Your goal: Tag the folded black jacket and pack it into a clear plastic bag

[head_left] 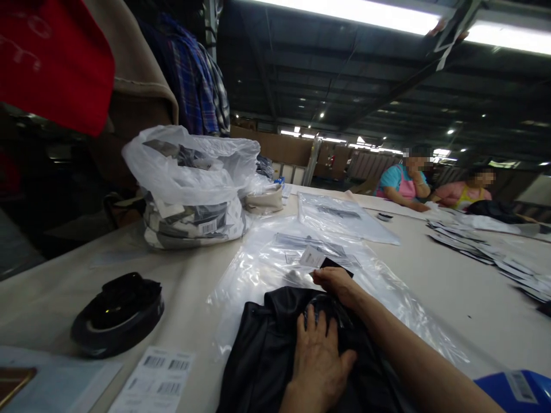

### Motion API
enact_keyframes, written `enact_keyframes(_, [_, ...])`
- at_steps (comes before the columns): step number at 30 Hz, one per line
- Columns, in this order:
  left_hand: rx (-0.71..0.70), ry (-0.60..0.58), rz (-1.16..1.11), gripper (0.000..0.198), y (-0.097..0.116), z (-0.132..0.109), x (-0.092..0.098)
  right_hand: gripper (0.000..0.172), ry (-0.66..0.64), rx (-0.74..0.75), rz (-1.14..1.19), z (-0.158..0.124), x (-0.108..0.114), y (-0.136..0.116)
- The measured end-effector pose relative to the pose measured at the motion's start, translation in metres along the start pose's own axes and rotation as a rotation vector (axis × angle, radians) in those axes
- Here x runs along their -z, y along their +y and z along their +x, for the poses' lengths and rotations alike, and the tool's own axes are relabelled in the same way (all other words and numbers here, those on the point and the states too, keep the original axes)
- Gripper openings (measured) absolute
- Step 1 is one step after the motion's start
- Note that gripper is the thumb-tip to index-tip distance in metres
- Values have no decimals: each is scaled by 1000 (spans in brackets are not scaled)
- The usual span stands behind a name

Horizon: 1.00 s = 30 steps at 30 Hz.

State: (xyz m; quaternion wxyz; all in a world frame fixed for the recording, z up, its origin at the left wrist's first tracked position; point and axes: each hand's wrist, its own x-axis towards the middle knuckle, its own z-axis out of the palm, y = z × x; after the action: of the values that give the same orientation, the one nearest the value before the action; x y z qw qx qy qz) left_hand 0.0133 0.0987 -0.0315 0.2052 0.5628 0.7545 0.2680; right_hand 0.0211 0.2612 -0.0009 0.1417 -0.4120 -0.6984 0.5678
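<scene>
A black garment [262, 350] lies folded on the table in front of me, partly over a clear plastic bag [275, 258]. My left hand [316, 350] lies flat on the garment with its fingers spread. My right hand [333, 282] reaches past it to the garment's far edge, fingers curled and pinched on the black cloth beside a white tag [310, 256].
A roll of black tape [117, 312] sits at the left, barcode labels [157, 378] near the front edge. A white bag of tags [189, 189] stands behind. More clear bags [344, 218] and stacked cards [486, 249] lie farther off. Two people sit at the far side.
</scene>
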Motion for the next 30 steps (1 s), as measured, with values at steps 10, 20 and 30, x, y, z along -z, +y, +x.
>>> enact_keyframes(10, [3,368,-439,39,-3,8,5,37,-188,178,387,-30,-2,-17])
enact_keyframes(20, [210,579,-1267,56,-20,18,28,30,-393,356,149,-61,-7,-12])
enact_keyframes(30, [109,601,-1565,53,-19,17,35,36,-365,435,57,-75,-3,-11])
